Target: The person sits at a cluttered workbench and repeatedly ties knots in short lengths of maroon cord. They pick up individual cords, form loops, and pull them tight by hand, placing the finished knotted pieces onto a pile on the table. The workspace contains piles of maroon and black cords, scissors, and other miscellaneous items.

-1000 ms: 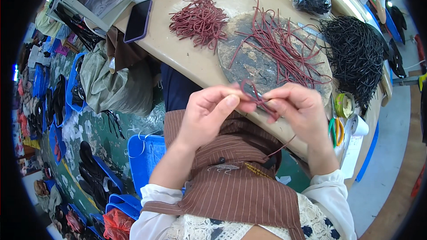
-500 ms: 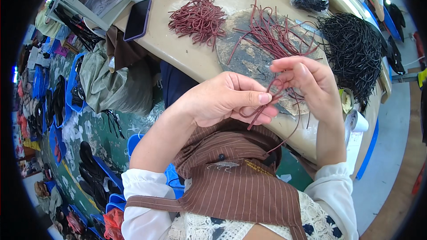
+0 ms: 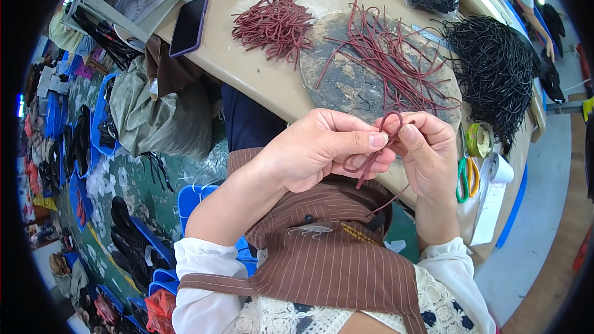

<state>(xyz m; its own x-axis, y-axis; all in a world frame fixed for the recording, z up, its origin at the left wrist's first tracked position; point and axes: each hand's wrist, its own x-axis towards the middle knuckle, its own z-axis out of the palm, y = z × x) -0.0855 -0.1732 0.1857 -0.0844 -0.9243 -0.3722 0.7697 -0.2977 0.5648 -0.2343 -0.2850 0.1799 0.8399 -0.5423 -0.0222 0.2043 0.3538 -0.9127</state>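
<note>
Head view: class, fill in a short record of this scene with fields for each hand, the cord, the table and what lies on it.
left hand: pinches a dark red cord between thumb and fingers
right hand: grips the same cord beside the left
dark red cord: bent into loops between the hands, one end hanging down
table: tan top with a curved edge
on the table: tangled red cords, loose red cords, black cords, phone, green-handled scissors

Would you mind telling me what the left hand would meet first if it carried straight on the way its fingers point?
Most likely the right hand, already touching the left hand around the red cord.
</note>
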